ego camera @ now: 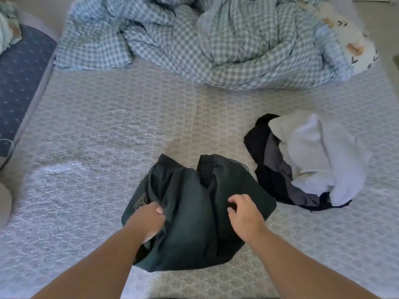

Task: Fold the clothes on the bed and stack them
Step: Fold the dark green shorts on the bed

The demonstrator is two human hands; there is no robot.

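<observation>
A dark green garment (192,229) lies bunched on the bed (97,130) in front of me, its gathered waistband toward the far side. My left hand (149,221) grips a fold of its left part, fingers curled into the cloth. My right hand (244,212) rests on its right part with fingers bent and pinching the fabric. To the right sits a loose pile of clothes (306,160): a white piece on top, grey and black pieces beneath.
A rumpled blue-and-white checked duvet (205,37) fills the far side of the bed. A patterned pillow (358,48) lies at the far right. A dark blue dotted cushion (19,83) borders the bed's left edge.
</observation>
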